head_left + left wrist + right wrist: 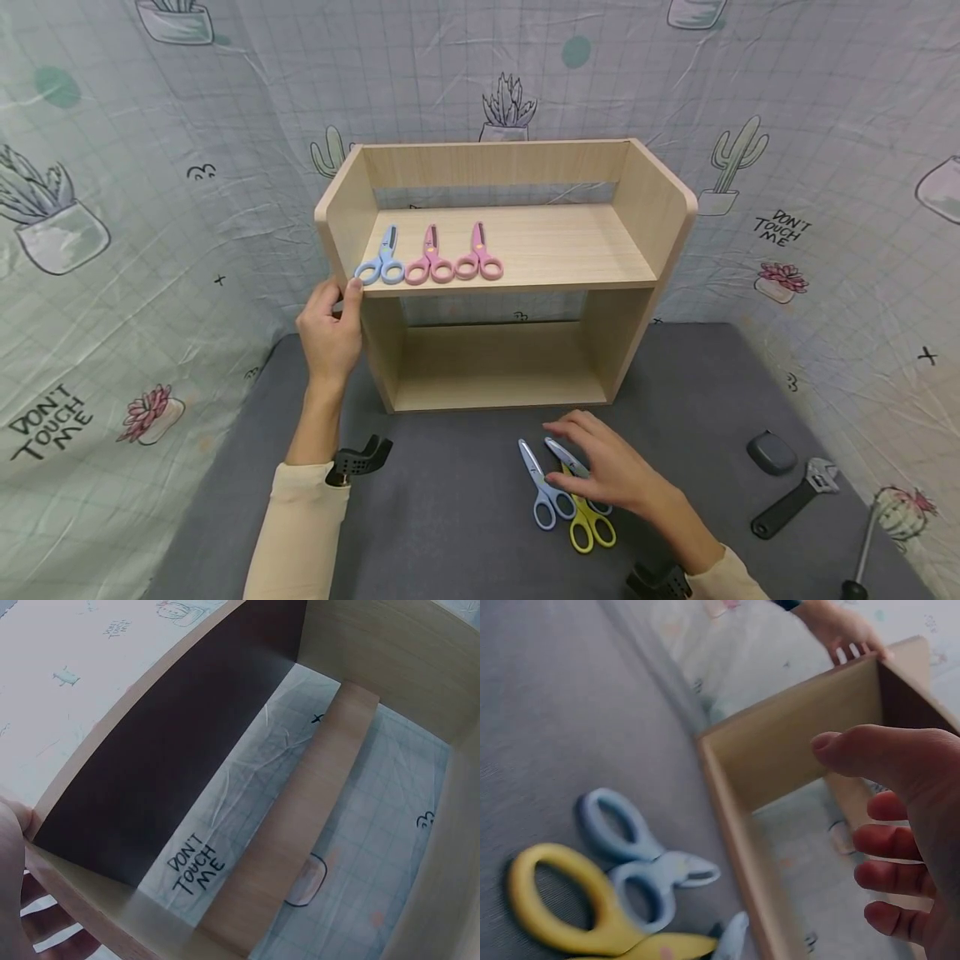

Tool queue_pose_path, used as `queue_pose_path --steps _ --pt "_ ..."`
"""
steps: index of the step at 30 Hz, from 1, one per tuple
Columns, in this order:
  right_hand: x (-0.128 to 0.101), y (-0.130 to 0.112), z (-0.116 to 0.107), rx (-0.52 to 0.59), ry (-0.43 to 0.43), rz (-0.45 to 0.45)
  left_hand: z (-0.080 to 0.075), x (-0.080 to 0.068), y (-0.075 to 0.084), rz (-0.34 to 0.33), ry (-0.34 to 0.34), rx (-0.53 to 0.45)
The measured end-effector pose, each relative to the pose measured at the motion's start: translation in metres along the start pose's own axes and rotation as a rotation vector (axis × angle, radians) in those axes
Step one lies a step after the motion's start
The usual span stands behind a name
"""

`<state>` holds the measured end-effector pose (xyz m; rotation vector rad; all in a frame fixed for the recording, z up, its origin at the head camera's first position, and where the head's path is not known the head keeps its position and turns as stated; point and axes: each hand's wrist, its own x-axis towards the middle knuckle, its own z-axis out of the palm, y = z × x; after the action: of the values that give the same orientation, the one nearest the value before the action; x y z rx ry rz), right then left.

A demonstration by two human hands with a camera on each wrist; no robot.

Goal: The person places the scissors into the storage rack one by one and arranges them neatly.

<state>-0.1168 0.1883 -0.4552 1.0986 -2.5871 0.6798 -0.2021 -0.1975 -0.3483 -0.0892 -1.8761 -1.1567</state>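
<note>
My left hand (pixel 330 333) grips the left side panel of a two-tier wooden shelf (pixel 566 242), thumb at the front edge and fingers around the outside. On its upper board, blue scissors (pixel 387 252) and two pairs of pink scissors, one in the middle (pixel 431 250) and one to the right (pixel 478 247), lie in a row, blades to the back. My right hand (pixel 615 467) is over the scissors on the grey table, thumb and fingers apart, nothing between them. Under it lie yellow scissors (pixel 587 512) across a second, partly hidden blue pair (pixel 564 452); light blue scissors (pixel 533 467) lie at their left.
To the right on the table (pixel 450 500) are a small black object (pixel 772 452), an adjustable wrench (pixel 791 502) and a screwdriver (pixel 855 587) at the edge. A printed cloth (pixel 247 100) hangs around the back and sides. The shelf's lower tier shows bare wood.
</note>
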Motion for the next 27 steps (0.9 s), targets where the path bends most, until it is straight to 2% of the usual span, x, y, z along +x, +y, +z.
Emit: queue_pose_path --steps 16,27 --pt "-0.028 0.014 0.036 -0.065 -0.006 -0.077 0.0 0.0 0.0 -0.014 0.002 -0.001" --pt "-0.037 0.015 0.049 -0.086 -0.063 -0.047 -0.001 -0.001 0.001 -0.006 0.003 -0.001"
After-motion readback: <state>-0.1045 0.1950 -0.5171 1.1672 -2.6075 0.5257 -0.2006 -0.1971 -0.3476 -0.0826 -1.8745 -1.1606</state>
